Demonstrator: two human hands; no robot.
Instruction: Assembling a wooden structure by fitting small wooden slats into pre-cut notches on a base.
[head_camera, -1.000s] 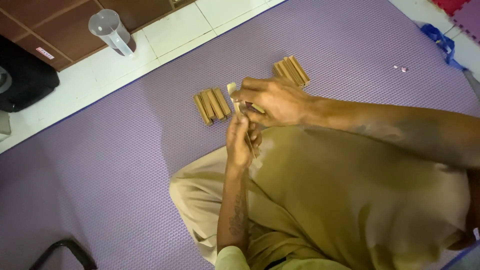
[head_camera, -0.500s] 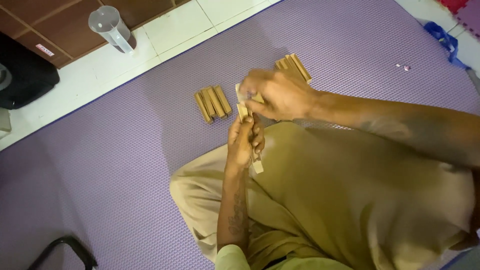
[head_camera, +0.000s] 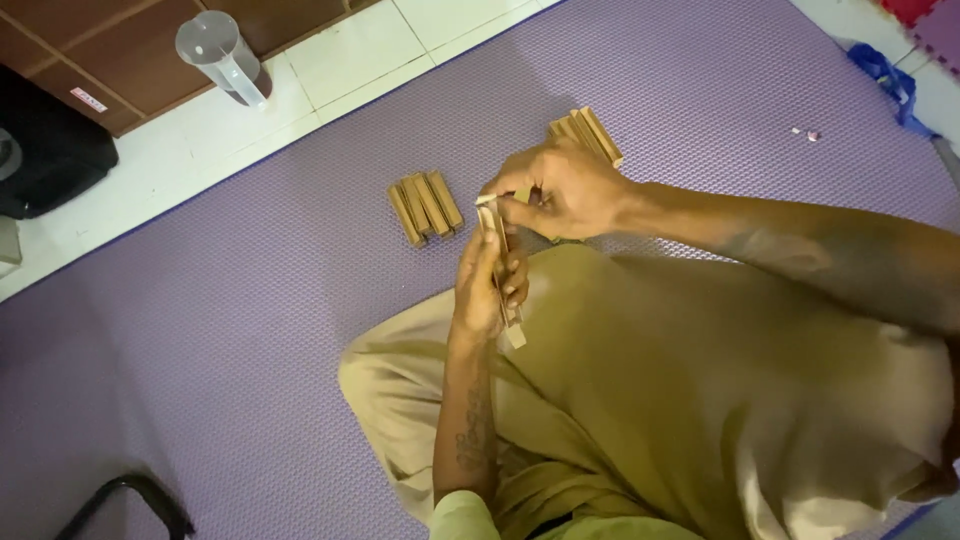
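Over lap: left hand grasps one wooden stick, right hand pinches its top end. Two stick bundles on purple mat.

Only one label: small white rectangular sticker with reddish marks, on brown wood panel left of clear plastic jug.

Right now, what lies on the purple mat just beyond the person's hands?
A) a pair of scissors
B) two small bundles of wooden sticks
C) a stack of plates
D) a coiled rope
B: one bundle of wooden sticks lies left of the hands, a second bundle behind the right hand.
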